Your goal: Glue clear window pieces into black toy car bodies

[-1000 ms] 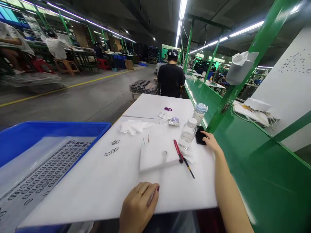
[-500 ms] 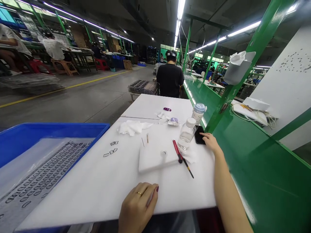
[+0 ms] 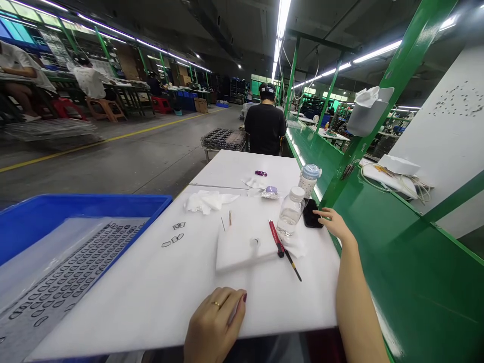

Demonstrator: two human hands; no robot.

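A worker's left hand [image 3: 214, 322] rests on the near edge of a white work board [image 3: 151, 297], its fingers curled inward and a gold ring showing; the curl hides whether anything small lies inside. The right hand [image 3: 335, 227] lies open at the board's far right side, its fingertips [image 3: 321, 214] at the edge of a black smartphone [image 3: 310, 212]. The phone sits flat, its dark glossy face up, just beside a clear water bottle [image 3: 290, 214]. Between the hands lies a white foam block [image 3: 242, 247], touched by neither, with a red-handled tool [image 3: 276, 237] and a slim black-and-gold brush [image 3: 292, 264] at its right edge. Two thin sticks [image 3: 227, 219] lie just beyond it. Farther left are crumpled tissue [image 3: 207, 203] and small dark wire shapes [image 3: 173, 236]. A blue tray [image 3: 75, 212] holds rows of similar shapes. Ahead, a co-worker in a black shirt [image 3: 265, 128] sits at the bench's far end. Compared with half a second earlier, the scene sits slightly lower in view and the right fingers have spread a little wider; the items on the board lie as they did.
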